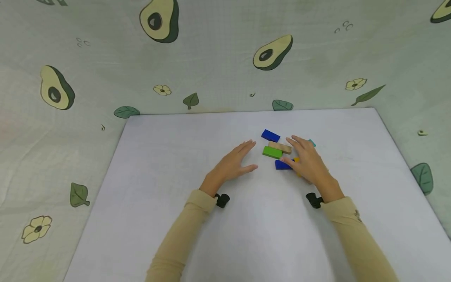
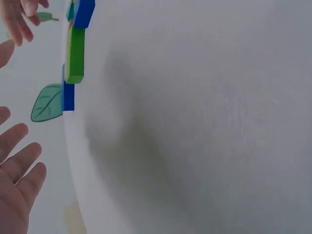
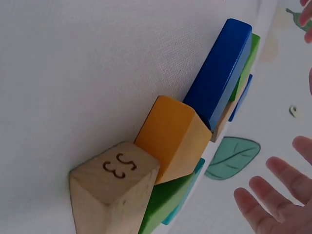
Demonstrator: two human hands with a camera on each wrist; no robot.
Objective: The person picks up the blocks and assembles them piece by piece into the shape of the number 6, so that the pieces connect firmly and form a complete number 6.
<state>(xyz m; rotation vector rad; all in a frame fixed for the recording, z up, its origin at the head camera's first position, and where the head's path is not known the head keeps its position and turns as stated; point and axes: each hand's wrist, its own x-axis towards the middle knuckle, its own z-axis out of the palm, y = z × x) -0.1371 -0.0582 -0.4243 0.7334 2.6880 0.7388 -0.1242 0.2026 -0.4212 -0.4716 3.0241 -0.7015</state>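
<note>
A loose group of wooden blocks lies right of the table's middle. It includes a far blue block (image 1: 270, 135), a plain wooden block (image 1: 280, 147), a green block (image 1: 272, 152) and a near blue block (image 1: 283, 165). My right hand (image 1: 309, 160) spreads over the group's right part, partly hiding an orange block (image 3: 168, 139) and a teal one (image 1: 312, 143). In the right wrist view, a wooden block numbered 53 (image 3: 117, 173) and another green block (image 3: 163, 204) also show. To the left, my left hand (image 1: 232, 162) hovers with spread fingers, apart from the blocks and holding nothing.
The blocks lie on a white table (image 1: 158, 176). Behind its far edge hangs a pale cloth (image 1: 218, 58) printed with avocados and leaves, which also shows along both sides. A small black camera (image 1: 222, 200) sits at the left wrist, another (image 1: 313, 200) at the right.
</note>
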